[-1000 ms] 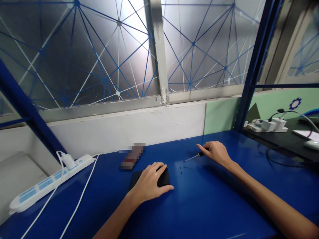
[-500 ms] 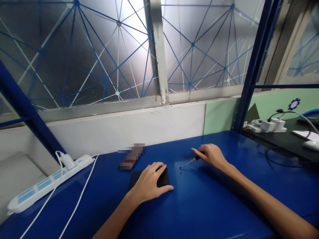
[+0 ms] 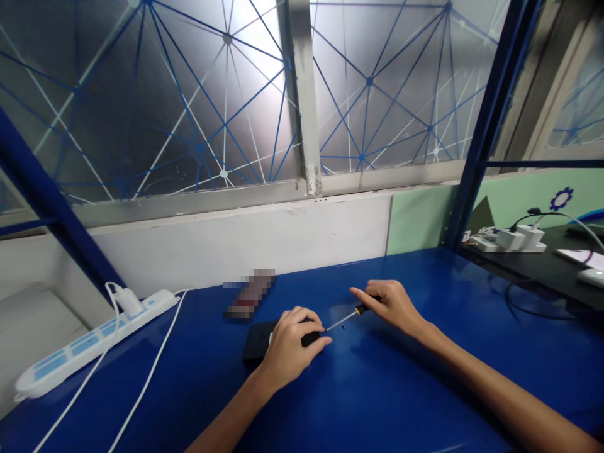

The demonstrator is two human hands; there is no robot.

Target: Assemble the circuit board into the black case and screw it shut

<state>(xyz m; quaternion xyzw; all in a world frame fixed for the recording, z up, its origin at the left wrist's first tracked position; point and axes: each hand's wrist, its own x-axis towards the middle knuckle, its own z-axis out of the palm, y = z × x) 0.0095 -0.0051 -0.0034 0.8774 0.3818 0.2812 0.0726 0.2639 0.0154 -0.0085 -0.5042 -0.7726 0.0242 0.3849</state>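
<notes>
A flat black box point(image 3: 257, 343) lies on the blue table, partly hidden under my left hand point(image 3: 293, 340). The fingers of that hand curl over its right end, with thumb and index fingertip close together beside it. My right hand point(image 3: 389, 305) is wrapped around the dark handle of a screwdriver point(image 3: 343, 319), which has a yellow band and a thin metal shaft. The shaft slants down to the left, its tip at my left index fingertip. Whether a screw sits on the tip is too small to tell. A tiny dark screw point(image 3: 343, 326) lies just below the shaft.
Behind the box lies a blurred, phone-like slab point(image 3: 250, 296). A white power strip point(image 3: 94, 346) with a plugged-in charger and white cables runs along the left. At the right, a dark desk point(image 3: 528, 270) carries another power strip point(image 3: 509, 242) and cables.
The screwdriver and my right hand have moved left, bringing the tip from the table to my left fingers. My left thumb and index finger have drawn closer together at the box's end.
</notes>
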